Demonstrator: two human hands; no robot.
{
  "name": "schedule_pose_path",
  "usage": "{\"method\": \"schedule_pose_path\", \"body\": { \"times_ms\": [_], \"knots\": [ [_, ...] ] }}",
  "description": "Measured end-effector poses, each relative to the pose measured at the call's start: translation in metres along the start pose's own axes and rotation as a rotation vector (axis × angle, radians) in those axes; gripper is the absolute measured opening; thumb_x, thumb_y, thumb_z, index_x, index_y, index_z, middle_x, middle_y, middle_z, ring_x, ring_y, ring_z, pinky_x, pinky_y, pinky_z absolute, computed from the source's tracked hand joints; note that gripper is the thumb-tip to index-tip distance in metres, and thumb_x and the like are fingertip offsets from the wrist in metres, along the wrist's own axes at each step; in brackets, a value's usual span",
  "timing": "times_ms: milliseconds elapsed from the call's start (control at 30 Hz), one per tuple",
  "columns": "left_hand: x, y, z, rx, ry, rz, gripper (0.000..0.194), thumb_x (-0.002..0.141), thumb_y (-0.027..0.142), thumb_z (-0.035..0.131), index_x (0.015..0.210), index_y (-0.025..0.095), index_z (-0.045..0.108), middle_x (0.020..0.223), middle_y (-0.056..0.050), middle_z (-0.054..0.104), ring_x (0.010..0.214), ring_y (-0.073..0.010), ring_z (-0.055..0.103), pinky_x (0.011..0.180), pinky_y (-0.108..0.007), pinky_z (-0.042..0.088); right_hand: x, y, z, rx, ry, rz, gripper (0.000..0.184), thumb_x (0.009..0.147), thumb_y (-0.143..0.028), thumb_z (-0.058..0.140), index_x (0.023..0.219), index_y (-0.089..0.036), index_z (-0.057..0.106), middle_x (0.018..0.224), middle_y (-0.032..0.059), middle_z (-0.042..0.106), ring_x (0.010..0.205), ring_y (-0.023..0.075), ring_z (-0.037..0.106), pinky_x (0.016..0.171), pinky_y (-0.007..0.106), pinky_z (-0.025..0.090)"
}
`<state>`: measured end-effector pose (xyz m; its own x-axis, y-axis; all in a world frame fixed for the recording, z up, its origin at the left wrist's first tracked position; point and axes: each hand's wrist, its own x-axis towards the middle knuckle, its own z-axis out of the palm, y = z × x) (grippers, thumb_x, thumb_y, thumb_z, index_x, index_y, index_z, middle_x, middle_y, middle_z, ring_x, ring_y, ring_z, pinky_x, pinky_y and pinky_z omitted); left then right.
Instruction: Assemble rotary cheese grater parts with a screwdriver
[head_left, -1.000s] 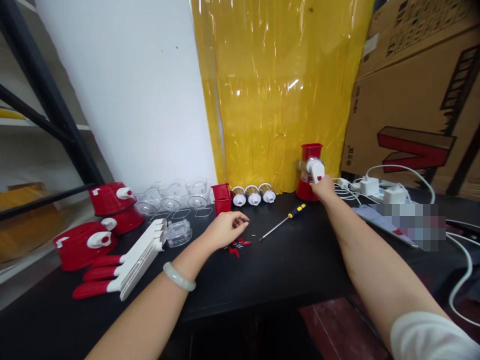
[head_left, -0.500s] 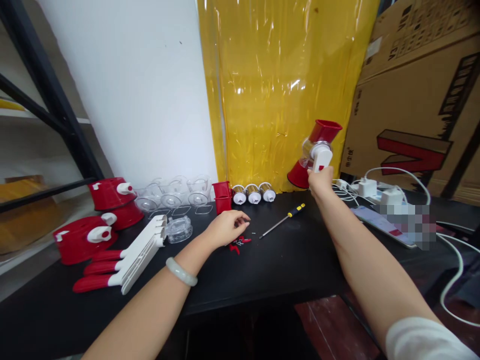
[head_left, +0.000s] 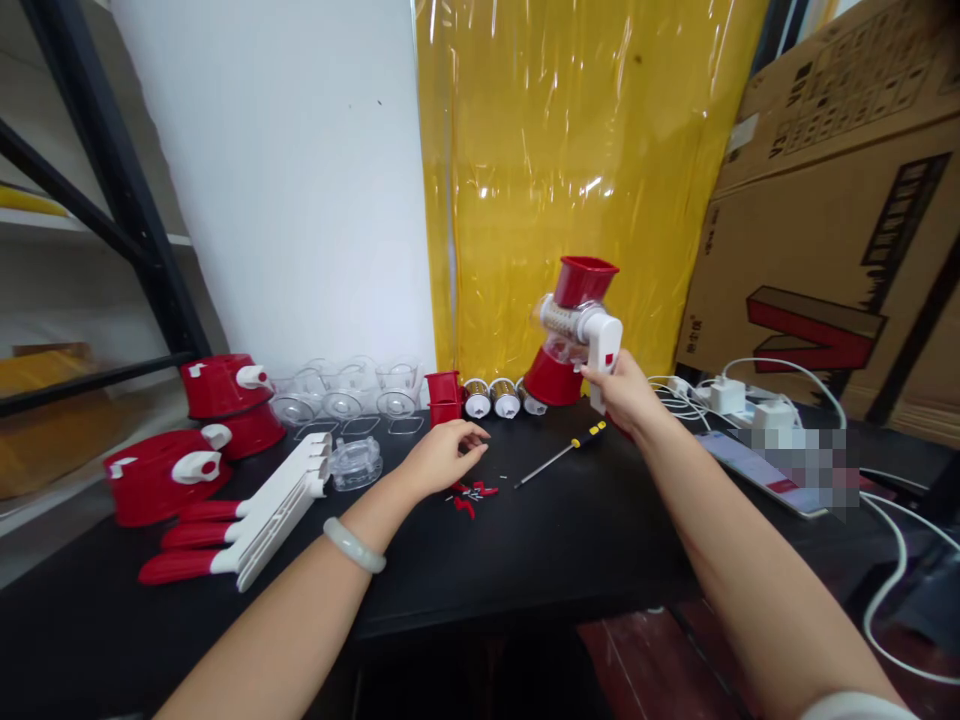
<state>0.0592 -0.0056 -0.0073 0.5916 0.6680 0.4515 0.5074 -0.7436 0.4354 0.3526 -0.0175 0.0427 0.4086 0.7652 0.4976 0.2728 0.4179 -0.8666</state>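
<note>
A rotary grater (head_left: 576, 318) with a red hopper, clear body, metal drum and red base is held up by my right hand (head_left: 628, 392), which is closed on its white crank handle. My left hand (head_left: 450, 452) hovers over the black table, fingers loosely curled and apart, with nothing visible in them. Just below it lie small red parts (head_left: 466, 500) and screws. To the right is a screwdriver (head_left: 562, 455) with a yellow and black handle. Behind my left hand stand red hoppers (head_left: 444, 398) and several metal grater drums (head_left: 490, 398), one partly covered by the grater base.
Red grater bases (head_left: 169, 478), white crank handles with red grips (head_left: 247, 530), clear housings (head_left: 345, 390) and clear plastic parts (head_left: 355, 464) occupy the left side. A phone (head_left: 761, 472), white chargers (head_left: 726, 395) and cables lie right, before a large cardboard box (head_left: 810, 250).
My right hand has brought the grater leftward, turning it so its drum and crank show more. My left hand has stayed nearly in place. The view has shifted slightly.
</note>
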Motion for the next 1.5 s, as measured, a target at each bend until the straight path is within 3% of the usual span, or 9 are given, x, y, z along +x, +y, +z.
{"method": "schedule_pose_path", "body": {
  "times_ms": [133,267,600,1033,1133,1233,1333,1433,1500],
  "knots": [
    [0.001,-0.007,-0.004,-0.01,0.034,0.016,0.026,0.086,0.031,0.055,0.103,0.016,0.069,0.098,-0.009,0.07,0.086,-0.0178,0.068,0.076,-0.029,0.055,-0.019,0.003,-0.002,0.161,-0.255,0.094,0.046,0.058,-0.038,0.077,0.089,-0.021,0.047,0.075,-0.0044,0.051,0.069,0.0135,0.049,0.07,0.03,0.041],
    [0.001,-0.014,-0.007,-0.011,0.097,0.008,0.026,0.085,0.031,0.056,0.102,0.016,0.069,0.097,-0.009,0.071,0.086,-0.0187,0.068,0.078,-0.03,0.055,-0.03,0.01,-0.001,0.193,-0.402,0.184,0.05,0.052,-0.035,0.08,0.09,-0.021,0.051,0.075,-0.0046,0.052,0.068,0.0123,0.048,0.069,0.029,0.04],
    [0.0,-0.015,-0.006,-0.004,0.076,-0.033,0.028,0.083,0.03,0.056,0.103,0.015,0.068,0.097,-0.01,0.072,0.086,-0.0194,0.069,0.075,-0.03,0.055,-0.022,0.025,0.009,0.094,-0.499,0.114,0.048,0.053,-0.036,0.079,0.092,-0.021,0.056,0.079,-0.0018,0.058,0.076,0.0158,0.053,0.074,0.029,0.04],
    [-0.001,-0.018,-0.004,0.037,0.061,-0.011,0.028,0.083,0.031,0.055,0.104,0.016,0.068,0.095,-0.008,0.072,0.085,-0.0187,0.068,0.079,-0.03,0.053,-0.012,0.015,0.011,-0.011,-0.638,0.167,0.046,0.058,-0.033,0.078,0.097,-0.023,0.057,0.089,0.0001,0.065,0.081,0.0182,0.06,0.079,0.033,0.046],
    [-0.002,-0.017,-0.005,0.037,0.049,-0.007,0.029,0.083,0.03,0.055,0.105,0.016,0.067,0.094,-0.008,0.073,0.083,-0.0189,0.068,0.078,-0.03,0.053,-0.01,0.0,0.009,-0.152,-0.609,0.094,0.042,0.064,-0.034,0.077,0.099,-0.021,0.058,0.096,0.0037,0.066,0.088,0.02,0.061,0.084,0.036,0.047],
    [-0.002,-0.017,-0.004,0.045,0.051,0.002,0.029,0.083,0.03,0.055,0.105,0.016,0.067,0.094,-0.008,0.073,0.083,-0.0191,0.068,0.078,-0.03,0.053,0.001,-0.027,0.013,-0.281,-0.474,-0.01,0.049,0.068,-0.035,0.076,0.111,-0.021,0.056,0.108,0.0097,0.063,0.096,0.0232,0.06,0.086,0.041,0.049],
    [-0.001,-0.019,-0.003,0.047,0.051,0.016,0.029,0.084,0.031,0.055,0.105,0.016,0.068,0.095,-0.008,0.072,0.084,-0.0191,0.068,0.078,-0.03,0.052,0.016,-0.058,0.027,-0.336,-0.362,-0.25,0.056,0.074,-0.038,0.072,0.124,-0.021,0.053,0.128,0.0141,0.055,0.115,0.0262,0.054,0.099,0.046,0.043],
    [0.0,-0.02,-0.002,0.053,0.042,0.017,0.028,0.084,0.032,0.055,0.104,0.017,0.068,0.095,-0.008,0.072,0.084,-0.019,0.068,0.078,-0.03,0.052,0.03,-0.081,0.046,-0.402,-0.447,-0.444,0.048,0.075,-0.033,0.072,0.119,-0.023,0.059,0.125,0.0106,0.059,0.122,0.0266,0.05,0.107,0.048,0.034],
    [0.0,-0.019,-0.002,0.064,0.041,0.016,0.029,0.084,0.033,0.055,0.105,0.017,0.068,0.096,-0.008,0.072,0.085,-0.0188,0.068,0.078,-0.029,0.052,0.036,-0.087,0.057,-0.434,-0.579,-0.399,0.029,0.073,-0.026,0.074,0.099,-0.02,0.066,0.106,0.0088,0.067,0.105,0.0248,0.059,0.101,0.046,0.04]
  ]
}}
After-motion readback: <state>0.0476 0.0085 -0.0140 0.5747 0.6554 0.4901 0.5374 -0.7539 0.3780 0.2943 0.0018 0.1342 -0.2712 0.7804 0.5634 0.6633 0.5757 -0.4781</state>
